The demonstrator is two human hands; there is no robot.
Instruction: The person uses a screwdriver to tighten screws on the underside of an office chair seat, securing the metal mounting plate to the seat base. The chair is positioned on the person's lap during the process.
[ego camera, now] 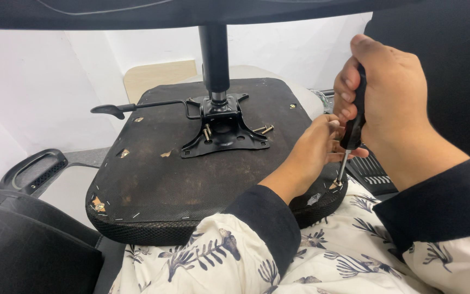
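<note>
An upturned office chair seat [153, 174] lies across my lap, its black fabric underside facing up. A black metal mechanism plate [221, 133] with a gas-lift column [215, 54] and a side lever [116, 110] sits at its middle, with loose bolts [263, 129] standing in it. My right hand [393, 103] is shut on a black-handled screwdriver [353, 128], held upright with its tip at the seat's near right corner [334, 186]. My left hand [316, 147] rests on the seat beside the shaft, fingers touching it.
A black armrest [31, 170] lies at the left on a grey surface. Another black chair part [12, 245] fills the lower left. A ribbed black piece [373, 171] shows under my right wrist. A white wall stands behind.
</note>
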